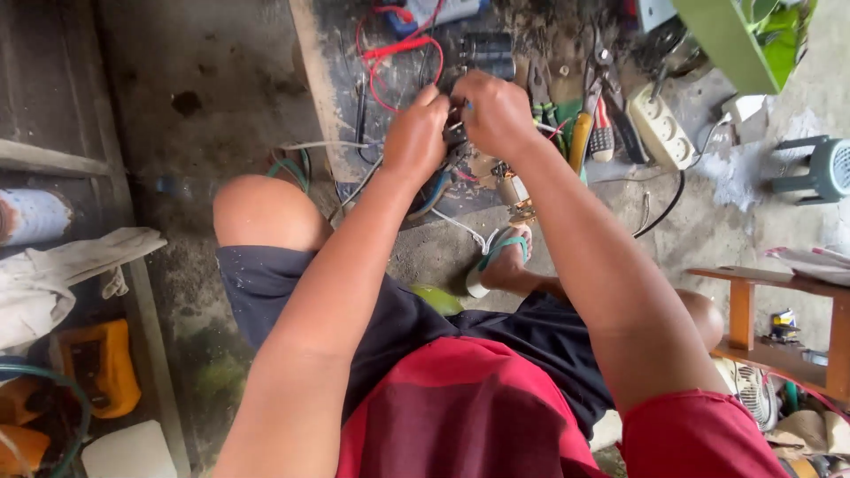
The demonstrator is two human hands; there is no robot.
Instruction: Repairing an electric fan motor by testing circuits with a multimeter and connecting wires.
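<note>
Both hands meet over a low, dirty wooden bench, fingers curled tight around a small dark electrical part pinched between them. The left hand grips it from the near side with the knuckles bent; the right hand closes over it from above. What the part is cannot be told, since the fingers hide most of it.

Just beneath the hands lies a small motor with copper windings, with white and blue wires running out below the left wrist. Beyond the hands, red test leads loop across the bench beside a black cylindrical capacitor. Off the right hand lie pliers, a yellow-handled screwdriver and a white power strip. Nearer the body, a foot in a green sandal rests on the concrete floor.
</note>
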